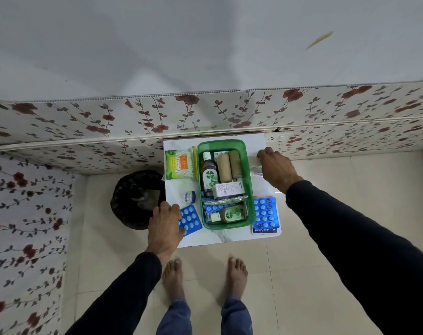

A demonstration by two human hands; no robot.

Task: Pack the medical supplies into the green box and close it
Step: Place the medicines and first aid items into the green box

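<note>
Green box [249,189] sits in the middle of the small white worktop [205,239], open, with no lid that I can see. Inside it are two bottles, two brown bandage rolls [228,166], a little white carton and some pill sheets.

The left hand [165,224] lies on a blue pill sheet [191,219] at the near left, fingers curled over its edge; I cannot tell if it really holds it. The right hand [275,169] is closed on something white at the far right, beside a tube.

I think the sheet could slide off the near edge, because it is thin and flat and hard to pick up. A black bin [135,199] stands just left of the worktop, so a dropped thing might land in it.

A cotton bud pack [178,164], a small jar [189,197], a bigger pill sheet [266,212] and a plaster packet [265,230] are outside the box. It looks quite full, so the tall bottle may get in the way.
</note>
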